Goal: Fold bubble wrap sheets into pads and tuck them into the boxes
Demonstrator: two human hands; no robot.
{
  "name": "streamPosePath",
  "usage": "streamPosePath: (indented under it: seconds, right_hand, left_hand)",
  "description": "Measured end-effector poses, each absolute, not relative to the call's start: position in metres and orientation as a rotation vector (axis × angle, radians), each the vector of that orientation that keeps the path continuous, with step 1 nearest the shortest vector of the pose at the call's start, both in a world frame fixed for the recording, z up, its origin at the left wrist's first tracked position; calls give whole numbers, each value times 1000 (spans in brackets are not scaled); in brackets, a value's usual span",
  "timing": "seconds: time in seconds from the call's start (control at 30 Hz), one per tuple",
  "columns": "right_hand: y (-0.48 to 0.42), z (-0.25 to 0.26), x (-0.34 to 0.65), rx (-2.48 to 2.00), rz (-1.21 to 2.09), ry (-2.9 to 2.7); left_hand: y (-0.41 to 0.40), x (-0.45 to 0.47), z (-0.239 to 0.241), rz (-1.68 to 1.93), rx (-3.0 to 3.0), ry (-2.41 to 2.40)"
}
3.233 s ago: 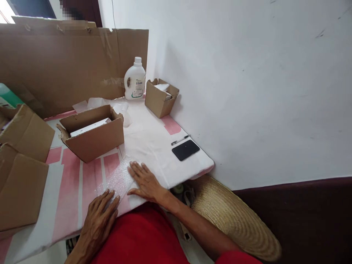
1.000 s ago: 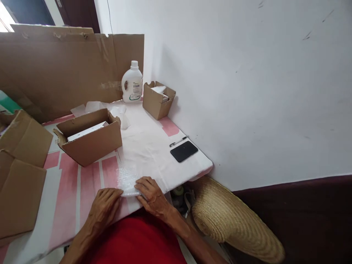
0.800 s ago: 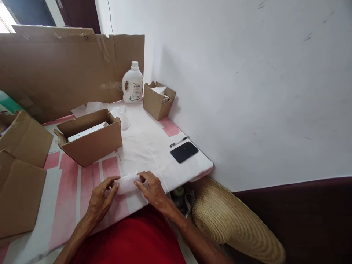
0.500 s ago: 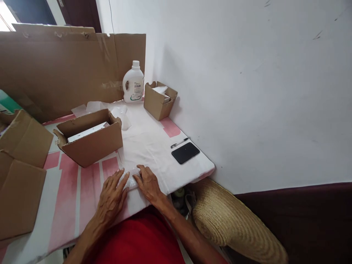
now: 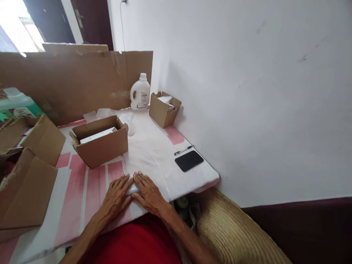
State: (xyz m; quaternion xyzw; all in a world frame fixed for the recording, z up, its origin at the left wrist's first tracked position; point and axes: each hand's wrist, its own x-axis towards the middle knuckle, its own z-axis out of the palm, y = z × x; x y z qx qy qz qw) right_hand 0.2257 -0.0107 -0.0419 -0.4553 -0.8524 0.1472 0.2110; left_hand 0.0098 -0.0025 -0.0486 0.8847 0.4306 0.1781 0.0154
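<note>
A small piece of clear bubble wrap (image 5: 133, 189) lies near the table's front edge; whether it is wrapped around something I cannot tell. My left hand (image 5: 117, 194) rests on its left side with fingers stretched out. From the right, my right hand (image 5: 148, 192) lies flat over the other side, its fingers extended too. Their thumbs and fingertips come close together over the wrap and cover much of it. A cardboard box (image 5: 103, 150) with a flat white box (image 5: 98, 135) inside stands just beyond my left hand.
Right of my hands lie a black phone (image 5: 189, 161) and a pen (image 5: 183, 150). A white jug (image 5: 140, 96), a small carton (image 5: 162, 113) and crumpled clear plastic (image 5: 126, 119) stand farther back. Open cartons (image 5: 30, 187) fill the left. The wall (image 5: 247, 110) borders the right; a woven straw item (image 5: 228, 227) sits below.
My hands have drawn closer together over the bubble wrap, and the right fingers have flattened out. The view has shifted, so the table things appear lower and slightly to the right.
</note>
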Motion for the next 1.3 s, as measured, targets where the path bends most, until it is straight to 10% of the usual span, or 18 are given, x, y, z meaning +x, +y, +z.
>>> streamPosePath:
  seconds: [0.2, 0.57, 1.1, 1.3]
  right_hand:
    - [7, -25, 228, -1063, 128, -2357]
    - [140, 179, 199, -954, -165, -2015]
    - [220, 160, 125, -737, 521, -2752]
    - [234, 151, 113, -765, 468, -2682]
  left_hand:
    - [5, 8, -29, 797, 2783, 1308]
    - [70, -45, 84, 1408, 2572, 2136]
    - [82, -63, 87, 1429, 2660, 1943]
    - [128, -51, 112, 916, 2658, 1963]
